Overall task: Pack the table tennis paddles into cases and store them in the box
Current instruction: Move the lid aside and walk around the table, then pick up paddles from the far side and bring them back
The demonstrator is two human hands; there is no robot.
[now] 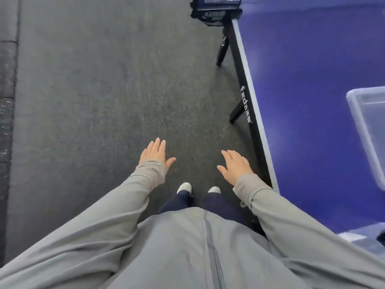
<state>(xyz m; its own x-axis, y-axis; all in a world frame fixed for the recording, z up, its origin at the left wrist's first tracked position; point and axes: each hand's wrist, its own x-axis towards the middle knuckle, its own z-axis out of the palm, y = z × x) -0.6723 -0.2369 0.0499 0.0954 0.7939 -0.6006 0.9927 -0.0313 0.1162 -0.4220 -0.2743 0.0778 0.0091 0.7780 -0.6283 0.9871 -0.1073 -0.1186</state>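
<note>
My left hand [155, 153] and my right hand [235, 165] are both held out flat over the grey floor, palms down, fingers apart, holding nothing. A clear plastic box [368, 130] stands on the blue table tennis table [312, 80] at the right edge of the view, well right of my right hand. No paddles or cases show in this view.
I stand on dark grey carpet [104, 90] beside the table's left edge. Black table legs [221, 53] reach down to the floor. The net post and clamp [210, 11] sit at the top. A darker mat strip [7, 101] runs along the far left.
</note>
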